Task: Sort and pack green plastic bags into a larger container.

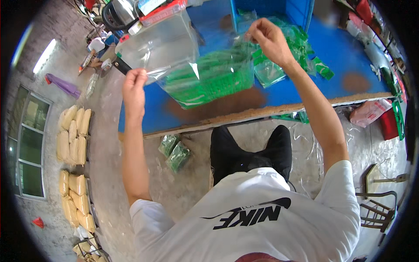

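Observation:
A large clear plastic bag (205,74) filled with small green packets hangs just above the blue table (340,48). My left hand (134,87) pinches the bag's left top corner. My right hand (268,37) pinches its right top edge, raised higher. The bag's mouth is stretched between the two hands. More small green packets (292,48) lie in a heap on the table behind my right hand.
A clear plastic box (157,41) stands at the table's left end. Two green packets (173,153) lie on the concrete floor under the table edge. Tan sacks (74,135) are stacked at the left. A metal chair (377,205) stands at the right.

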Action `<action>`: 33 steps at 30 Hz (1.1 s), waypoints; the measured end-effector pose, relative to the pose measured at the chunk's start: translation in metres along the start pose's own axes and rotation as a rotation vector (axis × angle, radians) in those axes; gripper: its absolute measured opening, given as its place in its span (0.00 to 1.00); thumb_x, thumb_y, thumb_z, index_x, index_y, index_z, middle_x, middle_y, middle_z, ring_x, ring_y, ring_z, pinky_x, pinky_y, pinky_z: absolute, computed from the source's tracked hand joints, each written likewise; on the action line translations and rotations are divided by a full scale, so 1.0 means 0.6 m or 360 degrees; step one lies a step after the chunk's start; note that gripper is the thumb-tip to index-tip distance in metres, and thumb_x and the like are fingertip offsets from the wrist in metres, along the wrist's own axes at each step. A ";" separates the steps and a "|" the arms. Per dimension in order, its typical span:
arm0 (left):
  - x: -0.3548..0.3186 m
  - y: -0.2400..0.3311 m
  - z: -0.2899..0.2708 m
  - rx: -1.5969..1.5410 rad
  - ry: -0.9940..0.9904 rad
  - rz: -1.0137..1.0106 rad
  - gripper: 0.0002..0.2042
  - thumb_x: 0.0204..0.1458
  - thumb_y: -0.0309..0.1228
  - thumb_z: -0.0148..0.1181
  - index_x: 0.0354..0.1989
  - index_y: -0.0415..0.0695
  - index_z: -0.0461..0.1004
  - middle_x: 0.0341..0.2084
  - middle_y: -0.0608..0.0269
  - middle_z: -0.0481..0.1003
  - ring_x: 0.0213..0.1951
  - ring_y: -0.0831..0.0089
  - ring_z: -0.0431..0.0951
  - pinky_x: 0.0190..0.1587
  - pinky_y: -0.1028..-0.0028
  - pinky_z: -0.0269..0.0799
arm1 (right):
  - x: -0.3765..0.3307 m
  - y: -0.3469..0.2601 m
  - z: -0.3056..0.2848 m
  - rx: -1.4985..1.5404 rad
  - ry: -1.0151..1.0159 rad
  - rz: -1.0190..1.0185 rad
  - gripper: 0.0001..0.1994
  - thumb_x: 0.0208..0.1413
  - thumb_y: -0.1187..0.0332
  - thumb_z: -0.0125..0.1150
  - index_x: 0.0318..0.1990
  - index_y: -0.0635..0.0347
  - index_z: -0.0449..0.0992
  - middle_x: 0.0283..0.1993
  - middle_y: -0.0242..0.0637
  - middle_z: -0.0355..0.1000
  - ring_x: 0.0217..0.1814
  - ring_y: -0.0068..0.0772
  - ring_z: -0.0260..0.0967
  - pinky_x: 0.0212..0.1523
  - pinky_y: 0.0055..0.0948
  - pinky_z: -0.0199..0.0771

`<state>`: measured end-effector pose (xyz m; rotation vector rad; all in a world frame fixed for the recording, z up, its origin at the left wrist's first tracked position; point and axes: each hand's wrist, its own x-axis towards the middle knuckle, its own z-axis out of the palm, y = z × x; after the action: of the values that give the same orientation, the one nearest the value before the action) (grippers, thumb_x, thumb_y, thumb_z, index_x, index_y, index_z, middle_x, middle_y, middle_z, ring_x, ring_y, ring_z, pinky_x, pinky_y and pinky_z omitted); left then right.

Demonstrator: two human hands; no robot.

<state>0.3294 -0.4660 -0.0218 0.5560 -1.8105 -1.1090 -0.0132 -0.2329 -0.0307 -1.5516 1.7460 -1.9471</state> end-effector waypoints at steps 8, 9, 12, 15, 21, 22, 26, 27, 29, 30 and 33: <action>-0.038 -0.029 0.042 -0.0526 -0.0230 -0.0106 0.12 0.66 0.31 0.52 0.51 0.37 0.73 0.50 0.54 0.77 0.54 0.67 0.76 0.60 0.67 0.70 | -0.038 0.016 0.003 0.0161 -0.0290 0.0293 0.08 0.68 0.66 0.53 0.40 0.61 0.72 0.42 0.35 0.76 0.50 0.27 0.74 0.57 0.31 0.73; -0.036 -0.030 0.045 -0.0528 -0.0231 -0.0090 0.12 0.66 0.31 0.52 0.51 0.37 0.73 0.50 0.54 0.77 0.54 0.67 0.76 0.60 0.67 0.70 | -0.037 0.019 0.008 0.0193 -0.0288 0.0264 0.08 0.66 0.65 0.54 0.42 0.62 0.72 0.43 0.36 0.77 0.48 0.27 0.75 0.55 0.29 0.73; -0.032 -0.046 0.053 -0.0324 -0.0177 -0.0193 0.15 0.66 0.35 0.52 0.50 0.34 0.75 0.48 0.51 0.79 0.52 0.64 0.79 0.60 0.64 0.71 | -0.026 0.010 0.012 0.0272 -0.0260 0.0233 0.11 0.66 0.63 0.56 0.46 0.63 0.72 0.44 0.38 0.78 0.47 0.27 0.75 0.52 0.27 0.73; -0.034 -0.049 0.051 -0.0332 -0.0115 -0.0180 0.16 0.66 0.36 0.53 0.49 0.33 0.76 0.46 0.50 0.79 0.50 0.64 0.80 0.57 0.65 0.73 | -0.021 -0.010 0.024 0.0208 -0.0188 0.0271 0.17 0.66 0.58 0.57 0.48 0.65 0.74 0.42 0.37 0.77 0.49 0.27 0.74 0.53 0.27 0.72; -0.032 -0.082 0.069 -0.0227 0.0227 0.0068 0.15 0.67 0.35 0.52 0.39 0.34 0.78 0.34 0.55 0.81 0.37 0.70 0.82 0.45 0.70 0.79 | -0.025 0.037 0.071 -0.0063 0.0245 0.0145 0.18 0.69 0.59 0.51 0.37 0.69 0.75 0.27 0.38 0.78 0.31 0.28 0.79 0.34 0.28 0.78; -0.022 -0.079 0.081 -0.0285 0.0286 0.0132 0.14 0.67 0.35 0.51 0.38 0.34 0.76 0.32 0.56 0.80 0.35 0.70 0.82 0.43 0.71 0.79 | -0.017 0.038 0.097 0.0158 0.0417 0.0186 0.19 0.70 0.58 0.49 0.34 0.67 0.74 0.22 0.41 0.75 0.25 0.31 0.78 0.28 0.32 0.77; 0.027 -0.077 0.126 0.0006 0.0752 0.0145 0.19 0.70 0.40 0.42 0.34 0.35 0.68 0.21 0.56 0.72 0.25 0.69 0.76 0.28 0.69 0.71 | 0.016 0.045 0.144 -0.0167 0.0623 0.0285 0.18 0.71 0.59 0.46 0.33 0.64 0.72 0.19 0.36 0.66 0.20 0.23 0.65 0.22 0.30 0.66; 0.025 -0.091 0.124 0.0012 0.0766 0.0152 0.19 0.70 0.40 0.42 0.34 0.35 0.68 0.21 0.56 0.72 0.25 0.69 0.76 0.28 0.69 0.71 | 0.012 0.054 0.155 -0.0157 0.0614 0.0275 0.18 0.71 0.59 0.46 0.33 0.64 0.72 0.19 0.36 0.66 0.20 0.23 0.65 0.22 0.30 0.66; -0.001 -0.146 0.118 0.0357 0.1080 0.0420 0.19 0.70 0.39 0.41 0.34 0.35 0.66 0.19 0.57 0.69 0.22 0.69 0.69 0.27 0.69 0.66 | -0.028 0.076 0.176 -0.0140 0.0710 -0.0055 0.19 0.71 0.59 0.47 0.31 0.64 0.69 0.18 0.34 0.61 0.17 0.23 0.58 0.20 0.32 0.61; -0.030 -0.147 0.137 0.0423 0.1068 0.0526 0.17 0.71 0.40 0.41 0.32 0.40 0.63 0.21 0.66 0.64 0.21 0.76 0.62 0.25 0.72 0.63 | -0.064 0.093 0.174 -0.0183 0.0739 -0.0111 0.19 0.71 0.59 0.47 0.30 0.63 0.68 0.19 0.32 0.60 0.17 0.21 0.55 0.20 0.29 0.60; -0.131 -0.153 0.152 0.0375 0.1038 0.0469 0.15 0.70 0.38 0.43 0.33 0.40 0.62 0.21 0.67 0.63 0.22 0.79 0.62 0.25 0.76 0.60 | -0.188 0.110 0.172 0.0135 0.0605 0.0405 0.16 0.70 0.61 0.50 0.29 0.59 0.67 0.19 0.24 0.58 0.20 0.12 0.53 0.19 0.21 0.54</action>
<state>0.2805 -0.4116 -0.1543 0.6684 -1.3870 -0.4377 0.0796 -0.2522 -0.1678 -0.9202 1.8498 -2.2512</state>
